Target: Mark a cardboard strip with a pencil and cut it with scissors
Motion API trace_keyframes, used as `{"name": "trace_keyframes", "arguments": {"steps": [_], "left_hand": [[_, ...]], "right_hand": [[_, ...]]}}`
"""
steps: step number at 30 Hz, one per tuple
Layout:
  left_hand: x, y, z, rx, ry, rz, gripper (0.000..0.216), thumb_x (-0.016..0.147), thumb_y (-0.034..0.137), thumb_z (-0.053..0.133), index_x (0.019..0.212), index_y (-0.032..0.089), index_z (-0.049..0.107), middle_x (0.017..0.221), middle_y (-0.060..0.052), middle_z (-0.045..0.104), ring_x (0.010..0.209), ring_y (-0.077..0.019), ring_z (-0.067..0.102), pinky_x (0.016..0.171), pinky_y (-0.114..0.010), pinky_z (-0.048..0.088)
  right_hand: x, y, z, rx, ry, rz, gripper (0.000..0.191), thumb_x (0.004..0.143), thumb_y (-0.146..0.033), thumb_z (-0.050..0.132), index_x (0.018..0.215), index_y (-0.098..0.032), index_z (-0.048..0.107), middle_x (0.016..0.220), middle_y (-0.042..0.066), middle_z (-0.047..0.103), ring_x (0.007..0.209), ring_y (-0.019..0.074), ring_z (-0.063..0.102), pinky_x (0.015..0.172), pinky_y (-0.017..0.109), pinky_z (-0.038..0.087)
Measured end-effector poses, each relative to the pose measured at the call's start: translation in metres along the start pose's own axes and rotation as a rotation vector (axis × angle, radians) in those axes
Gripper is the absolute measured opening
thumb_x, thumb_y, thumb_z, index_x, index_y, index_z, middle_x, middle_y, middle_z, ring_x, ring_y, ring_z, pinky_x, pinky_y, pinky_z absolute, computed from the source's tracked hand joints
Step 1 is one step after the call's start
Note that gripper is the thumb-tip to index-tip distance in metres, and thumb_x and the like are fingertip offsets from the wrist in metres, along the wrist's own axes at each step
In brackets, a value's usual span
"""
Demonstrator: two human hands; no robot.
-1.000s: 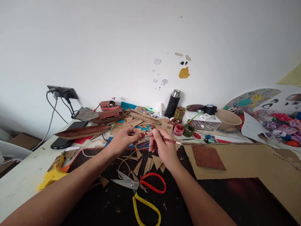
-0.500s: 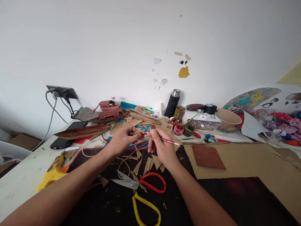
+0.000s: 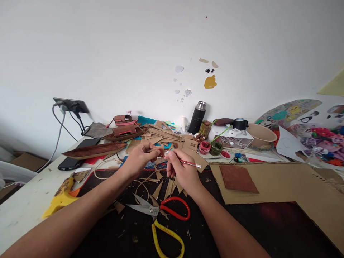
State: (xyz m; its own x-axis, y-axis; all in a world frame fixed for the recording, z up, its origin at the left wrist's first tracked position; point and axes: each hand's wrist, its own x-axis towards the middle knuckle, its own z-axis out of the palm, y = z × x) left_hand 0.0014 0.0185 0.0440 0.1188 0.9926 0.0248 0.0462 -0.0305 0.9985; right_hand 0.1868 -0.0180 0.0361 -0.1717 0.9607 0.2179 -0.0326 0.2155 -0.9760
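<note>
My left hand (image 3: 141,157) pinches a small reddish-brown piece (image 3: 161,152), mostly covered by the fingers. Close beside it, my right hand (image 3: 185,168) grips a thin red pencil (image 3: 191,163) with a pale end pointing right; its other end, by the piece, is hard to make out. Below the hands, a pair of scissors (image 3: 153,211) with one red and one yellow handle lies with blades apart on the dark mat (image 3: 120,236). Cardboard offcuts (image 3: 170,188) are scattered between the hands and the scissors.
A yellow glue gun (image 3: 60,199) and a brown boat-shaped hull (image 3: 94,150) over a black phone (image 3: 70,163) are on the left. Behind stand a model boat (image 3: 126,130), a black flask (image 3: 197,118) and paint pots (image 3: 204,147). A brown square (image 3: 238,179) rests on cardboard (image 3: 279,182).
My right hand, with the pencil, has shifted slightly left and down, closer to the left hand. More of the reddish-brown piece shows at the left fingertips.
</note>
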Motion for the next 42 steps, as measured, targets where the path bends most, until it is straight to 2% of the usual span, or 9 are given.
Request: {"name": "trace_keyframes", "arguments": {"steps": [7,15,23,26,31,42], "left_hand": [[0.001,-0.006,0.001,-0.083,-0.008,-0.031,0.041,0.070,0.050,0.090,0.074,0.020,0.063,0.074,0.000,0.069,0.062,-0.0133,0.053,0.062,-0.027,0.042],[0.002,-0.005,0.000,-0.088,0.020,-0.050,0.044,0.067,0.054,0.091,0.073,0.020,0.063,0.075,-0.002,0.069,0.062,-0.0138,0.054,0.061,-0.028,0.042],[0.000,-0.002,0.003,-0.076,-0.030,-0.056,0.042,0.067,0.053,0.091,0.071,0.020,0.065,0.069,0.000,0.066,0.060,-0.0140,0.053,0.062,-0.029,0.041],[-0.002,0.002,0.003,0.012,-0.055,-0.034,0.038,0.070,0.051,0.088,0.074,0.020,0.067,0.066,0.001,0.064,0.062,-0.0152,0.054,0.064,-0.029,0.042],[-0.004,0.001,0.001,0.230,-0.057,0.035,0.033,0.073,0.049,0.081,0.078,0.020,0.065,0.077,-0.003,0.072,0.071,-0.0200,0.063,0.067,-0.031,0.044],[-0.012,-0.001,0.006,0.581,-0.026,0.257,0.016,0.084,0.035,0.064,0.078,0.021,0.061,0.070,0.000,0.064,0.065,-0.0167,0.055,0.059,-0.027,0.039]], "right_hand": [[-0.001,0.003,0.001,-0.056,-0.018,-0.027,0.047,0.105,-0.063,0.055,0.093,-0.021,0.070,0.062,-0.003,0.063,0.048,0.0119,0.063,0.045,0.020,0.045],[0.001,-0.003,-0.003,-0.030,0.024,-0.015,0.047,0.103,-0.064,0.057,0.090,-0.021,0.069,0.061,-0.003,0.062,0.047,0.0123,0.061,0.044,0.021,0.045],[0.003,-0.004,-0.006,-0.012,0.064,-0.019,0.048,0.102,-0.067,0.058,0.090,-0.021,0.069,0.060,-0.003,0.061,0.047,0.0122,0.060,0.043,0.021,0.046],[0.003,-0.005,-0.006,-0.003,0.060,-0.018,0.048,0.102,-0.066,0.059,0.089,-0.021,0.069,0.060,-0.003,0.061,0.046,0.0120,0.060,0.043,0.021,0.045],[0.004,-0.006,-0.006,-0.006,0.044,-0.022,0.047,0.103,-0.065,0.058,0.089,-0.021,0.069,0.059,-0.003,0.061,0.046,0.0121,0.059,0.044,0.021,0.045],[0.001,-0.002,-0.004,-0.028,-0.013,0.011,0.043,0.105,-0.058,0.057,0.089,-0.020,0.068,0.057,-0.004,0.060,0.045,0.0118,0.060,0.044,0.020,0.045]]}}
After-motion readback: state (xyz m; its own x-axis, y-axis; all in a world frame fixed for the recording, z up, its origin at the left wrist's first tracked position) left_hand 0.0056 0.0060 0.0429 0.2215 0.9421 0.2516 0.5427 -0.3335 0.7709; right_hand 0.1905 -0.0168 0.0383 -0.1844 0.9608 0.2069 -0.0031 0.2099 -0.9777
